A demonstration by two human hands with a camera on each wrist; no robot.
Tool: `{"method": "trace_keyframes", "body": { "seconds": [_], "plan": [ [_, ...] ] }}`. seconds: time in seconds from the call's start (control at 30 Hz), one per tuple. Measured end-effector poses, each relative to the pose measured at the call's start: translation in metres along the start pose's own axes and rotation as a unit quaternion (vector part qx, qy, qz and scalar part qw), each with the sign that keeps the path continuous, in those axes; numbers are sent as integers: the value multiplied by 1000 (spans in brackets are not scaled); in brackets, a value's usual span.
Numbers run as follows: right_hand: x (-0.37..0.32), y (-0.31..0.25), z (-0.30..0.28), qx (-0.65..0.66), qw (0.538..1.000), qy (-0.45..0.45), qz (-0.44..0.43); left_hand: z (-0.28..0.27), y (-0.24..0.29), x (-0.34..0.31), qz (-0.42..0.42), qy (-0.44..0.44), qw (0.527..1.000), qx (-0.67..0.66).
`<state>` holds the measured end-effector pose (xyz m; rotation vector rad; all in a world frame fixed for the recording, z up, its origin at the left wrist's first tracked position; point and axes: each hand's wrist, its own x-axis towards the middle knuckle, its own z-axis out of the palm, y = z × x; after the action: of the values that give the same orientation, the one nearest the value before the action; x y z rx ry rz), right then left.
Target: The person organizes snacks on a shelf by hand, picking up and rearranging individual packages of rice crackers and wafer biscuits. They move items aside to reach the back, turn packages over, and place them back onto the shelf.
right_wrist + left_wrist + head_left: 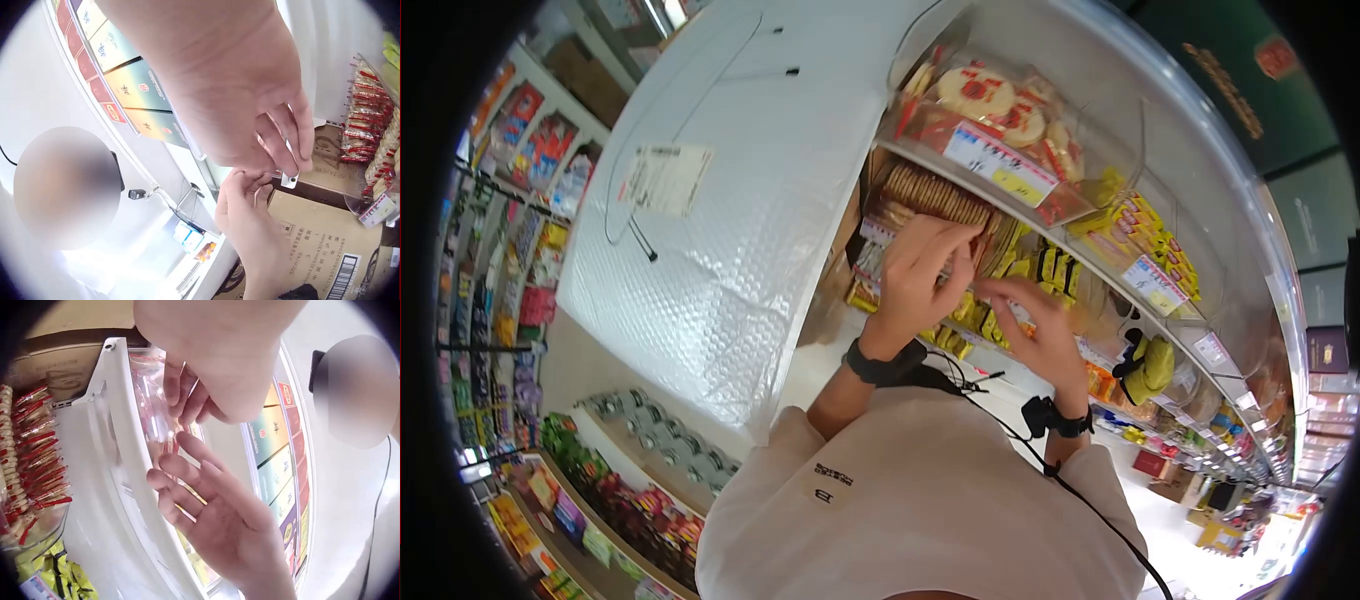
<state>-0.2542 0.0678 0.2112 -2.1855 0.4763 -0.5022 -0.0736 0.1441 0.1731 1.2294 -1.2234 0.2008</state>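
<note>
Near the centre of the head view we see the left hand (920, 275) up at a shelf, its fingertips at the lower edge of a row of round brown crackers (925, 192). The crackers stand on edge just above the hand, under a price label (1000, 160). In the left wrist view its fingers (184, 394) curl at the front wall of a clear bin (147, 409), and we cannot tell whether they actually grip it. The right hand (1045, 335) sits just to the right and lower, near yellow packets (1050, 265). In the left wrist view its fingers (181, 481) are stretched out and relaxed, holding nothing, close to the white shelf rail (119, 487). At the left of the head view rises a white bubble-wrapped column (730, 200). A cardboard box (312, 237) fills the lower right of the right wrist view.
</note>
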Motion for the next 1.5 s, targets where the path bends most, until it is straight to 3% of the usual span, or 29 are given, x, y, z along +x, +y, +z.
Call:
{"method": "trace_keyframes", "body": {
  "seconds": [0.2,0.33,0.43,0.53,0.57,0.67,0.77,0.83,0.87,0.97,1.07,1.2,1.37,1.47,1.5],
  "plan": [
    [-33,10,-17,30,999,22,8,16,7,45,30,93,993,72],
    [-54,25,-26,34,998,49,-13,25,8,85,44,98,985,135],
    [-68,30,-33,74,996,46,-1,30,9,115,47,30,978,202],
    [-77,35,-44,72,996,49,1,35,2,130,-10,-53,963,262],
    [-79,37,-47,75,996,53,-3,37,-7,130,25,-47,947,317],
    [-86,40,-55,83,995,58,-6,40,-17,137,-39,-103,927,359],
    [-93,44,-61,88,995,55,0,39,0,148,-99,-134,922,350],
    [-96,50,-62,86,995,56,-2,39,13,150,-147,-88,929,327],
    [-97,52,-61,87,994,59,-4,39,18,148,-171,-65,931,315],
    [-99,54,-62,86,994,63,-15,37,35,126,-46,81,981,168],
    [-95,49,-64,88,994,57,-30,26,45,89,36,111,974,195],
    [-80,33,-65,82,994,44,-60,-5,47,48,-12,42,974,224],
    [-37,-17,-72,70,988,74,-120,-21,50,15,-100,75,983,133],
    [3,-49,-76,30,977,142,-157,-35,44,2,-63,8,980,190],
    [19,-55,-77,7,972,158,-173,-35,35,-2,-13,0,982,190]
  ]
}}
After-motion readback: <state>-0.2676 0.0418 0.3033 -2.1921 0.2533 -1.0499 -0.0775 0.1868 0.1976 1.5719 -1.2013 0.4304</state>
